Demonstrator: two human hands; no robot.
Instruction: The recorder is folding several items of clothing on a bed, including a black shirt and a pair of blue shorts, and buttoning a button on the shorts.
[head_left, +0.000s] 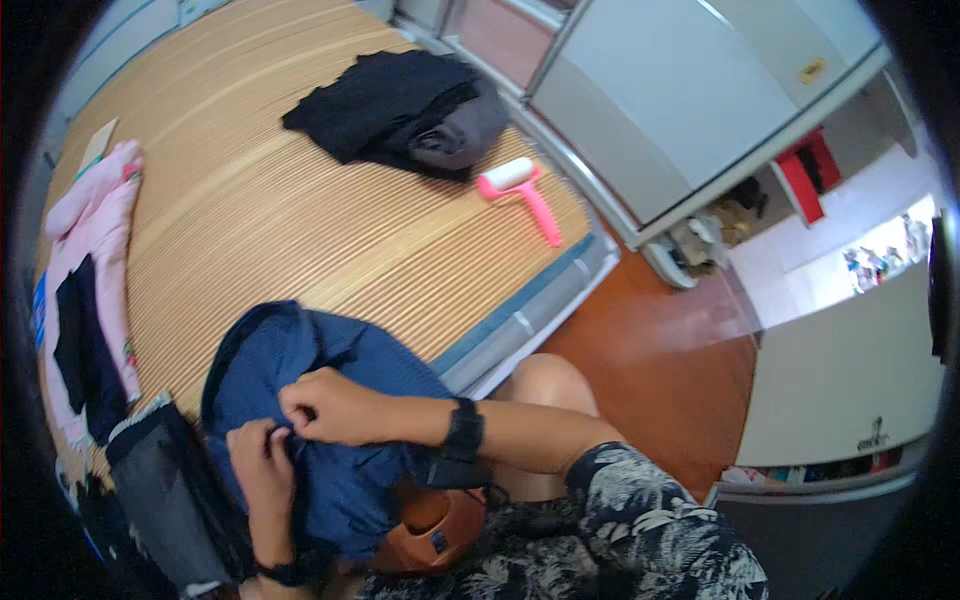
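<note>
A navy blue fabric garment lies bunched before me at the near edge of the mat, one side of it rising in a curved fold. My left hand pinches its cloth between thumb and fingers. Just above and to the right, my right hand has curled fingers closed on the same garment, almost touching the left hand. The exact bit of cloth between the fingertips is hidden. A black device is strapped to my right wrist, and a dark band circles the left one.
Under everything spreads a slatted bamboo mat on a bed. Black clothing and a pink-handled lint roller lie farther off. Pink clothing and a dark grey folded garment lie leftward. A brown object sits close to my body.
</note>
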